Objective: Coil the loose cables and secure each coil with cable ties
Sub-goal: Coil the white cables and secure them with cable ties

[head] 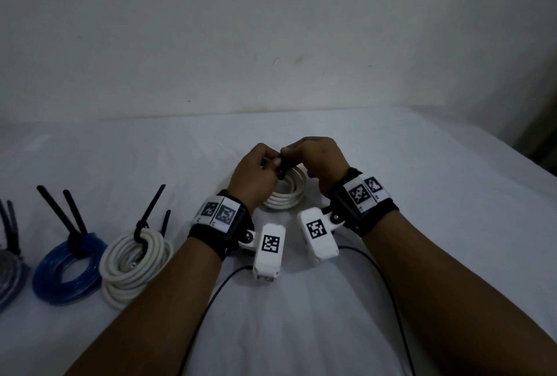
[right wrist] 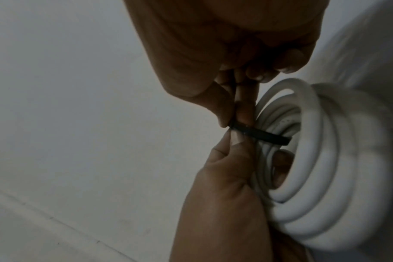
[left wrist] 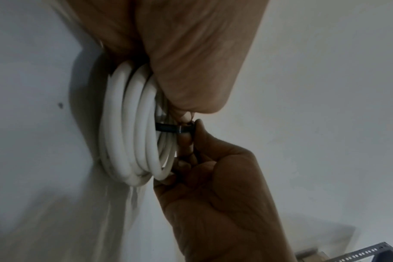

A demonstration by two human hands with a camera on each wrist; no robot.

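Both my hands pinch black cable tie at white coil top; tie spans three-to-nine, between grips.

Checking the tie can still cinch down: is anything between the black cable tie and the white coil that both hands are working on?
Nothing visible. The black cable tie, pinched by the left hand and right hand, already runs against the white coil.
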